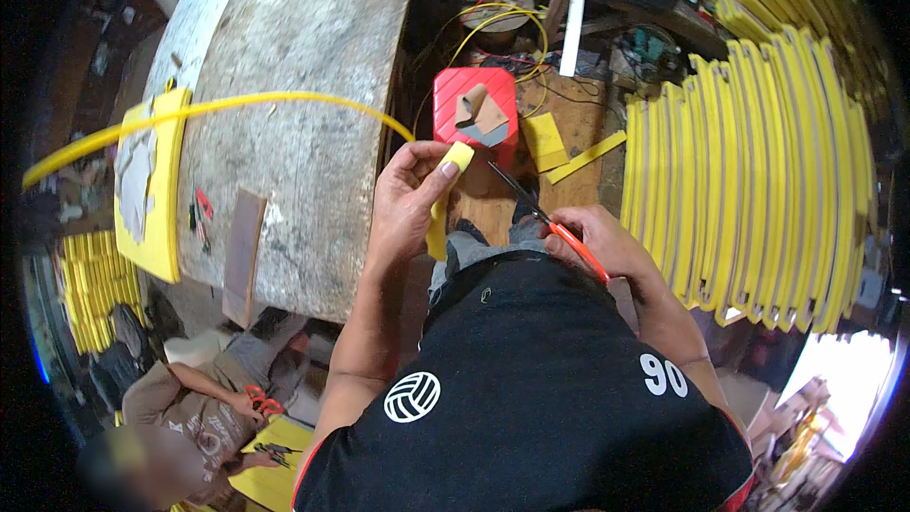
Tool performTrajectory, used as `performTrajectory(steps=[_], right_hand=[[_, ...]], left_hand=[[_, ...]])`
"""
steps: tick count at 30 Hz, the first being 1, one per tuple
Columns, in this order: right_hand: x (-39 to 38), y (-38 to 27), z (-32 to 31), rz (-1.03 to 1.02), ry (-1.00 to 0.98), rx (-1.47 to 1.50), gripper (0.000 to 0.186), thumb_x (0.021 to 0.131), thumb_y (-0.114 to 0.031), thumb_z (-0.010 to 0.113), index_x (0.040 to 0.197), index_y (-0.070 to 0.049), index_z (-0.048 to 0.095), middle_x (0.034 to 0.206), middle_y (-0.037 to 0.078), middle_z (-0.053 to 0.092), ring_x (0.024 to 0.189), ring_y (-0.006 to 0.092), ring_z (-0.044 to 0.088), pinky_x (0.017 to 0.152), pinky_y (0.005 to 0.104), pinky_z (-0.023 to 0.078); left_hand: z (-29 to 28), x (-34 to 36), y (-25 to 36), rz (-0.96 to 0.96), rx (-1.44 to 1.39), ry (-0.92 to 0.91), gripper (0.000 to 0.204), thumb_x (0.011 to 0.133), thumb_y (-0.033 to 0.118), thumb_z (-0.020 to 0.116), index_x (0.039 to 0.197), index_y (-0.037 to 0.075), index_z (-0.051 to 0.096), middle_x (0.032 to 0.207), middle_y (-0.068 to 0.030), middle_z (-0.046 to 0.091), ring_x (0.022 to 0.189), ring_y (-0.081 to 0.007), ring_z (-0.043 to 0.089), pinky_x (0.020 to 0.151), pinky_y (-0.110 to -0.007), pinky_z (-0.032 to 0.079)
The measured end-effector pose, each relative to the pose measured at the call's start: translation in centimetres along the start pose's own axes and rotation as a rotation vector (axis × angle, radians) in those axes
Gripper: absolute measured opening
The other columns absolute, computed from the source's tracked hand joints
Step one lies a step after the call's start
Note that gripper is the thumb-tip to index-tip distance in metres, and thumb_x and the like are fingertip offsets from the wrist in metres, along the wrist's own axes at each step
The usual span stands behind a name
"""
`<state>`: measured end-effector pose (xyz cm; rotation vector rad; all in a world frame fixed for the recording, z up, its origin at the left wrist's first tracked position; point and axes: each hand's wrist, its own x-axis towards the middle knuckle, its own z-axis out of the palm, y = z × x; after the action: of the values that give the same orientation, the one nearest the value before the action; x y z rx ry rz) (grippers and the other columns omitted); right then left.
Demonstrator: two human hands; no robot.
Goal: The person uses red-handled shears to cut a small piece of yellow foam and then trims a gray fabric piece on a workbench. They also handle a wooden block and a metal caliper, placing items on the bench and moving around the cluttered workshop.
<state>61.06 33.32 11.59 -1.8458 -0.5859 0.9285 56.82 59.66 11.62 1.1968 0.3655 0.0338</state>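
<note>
Pinched between the thumb and fingers of my left hand (406,197) is a yellow strip (459,155). Part of it hangs down past the palm. My right hand (603,239) is wrapped round a pair of scissors (517,186) with red handles and dark blades. The blades point up and left, their tips near the strip but apart from it. Just beyond the hands stands a red stool (448,95) with brown and grey scraps (487,116) on its seat. A yellow square piece (545,142) and a narrow yellow strip (590,157) lie to its right.
A worn table (303,47) fills the left, bearing a wooden block (245,246) and a yellow panel stack (163,237). A yellow hose (284,97) arches across it. Yellow-edged panels (749,180) stand stacked on the right. At lower left a co-worker (204,398) holds red-handled scissors (263,400).
</note>
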Motion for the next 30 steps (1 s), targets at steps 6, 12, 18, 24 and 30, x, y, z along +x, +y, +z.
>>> performTrajectory(steps=[6,12,18,24,30], right_hand=[[2.0,-1.4,-0.1,0.081,-0.102,-0.161,0.050,0.084,-0.045,0.070,0.095,0.003,0.065,0.080,0.011,0.066,0.074,0.0161,0.062,0.069,0.0303,0.050],[3.5,-1.6,0.3,0.095,-0.135,-0.119,0.039,0.082,-0.036,0.074,0.092,0.001,0.066,0.077,0.009,0.066,0.069,0.0145,0.060,0.065,0.0309,0.048],[3.7,-1.4,-0.1,0.138,-0.103,-0.147,0.038,0.082,-0.036,0.075,0.086,0.001,0.065,0.074,0.003,0.063,0.068,0.0092,0.055,0.062,0.0271,0.046],[3.1,-0.4,-0.6,0.159,-0.142,-0.118,0.037,0.085,-0.035,0.072,0.092,0.001,0.064,0.079,0.006,0.064,0.072,0.0118,0.058,0.066,0.0286,0.048],[2.1,-0.5,-0.1,0.100,-0.138,-0.177,0.037,0.086,-0.034,0.071,0.095,0.001,0.063,0.083,0.010,0.066,0.077,0.0151,0.061,0.071,0.0306,0.050]], left_hand=[[-1.2,-0.6,-1.4,-0.044,-0.026,0.047,0.027,0.085,0.007,0.068,0.111,0.001,0.060,0.098,-0.0059,0.065,0.081,-0.0118,0.060,0.074,-0.027,0.049],[-2.1,-1.4,-2.1,-0.016,0.019,0.046,0.023,0.085,0.007,0.068,0.106,0.000,0.058,0.094,-0.0050,0.064,0.085,-0.0115,0.060,0.078,-0.025,0.048],[-2.4,-1.4,-1.6,-0.017,0.048,-0.004,0.025,0.083,0.011,0.070,0.105,0.003,0.059,0.097,-0.0060,0.063,0.091,-0.0137,0.059,0.083,-0.028,0.046],[-2.7,-0.9,-3.0,0.001,0.039,0.106,0.024,0.084,0.011,0.070,0.104,0.003,0.059,0.096,-0.0063,0.064,0.088,-0.0148,0.061,0.080,-0.029,0.048],[-2.4,-1.3,-2.4,-0.037,0.068,0.009,0.023,0.084,0.011,0.070,0.102,0.003,0.060,0.093,-0.0050,0.064,0.086,-0.0132,0.059,0.079,-0.028,0.047]])
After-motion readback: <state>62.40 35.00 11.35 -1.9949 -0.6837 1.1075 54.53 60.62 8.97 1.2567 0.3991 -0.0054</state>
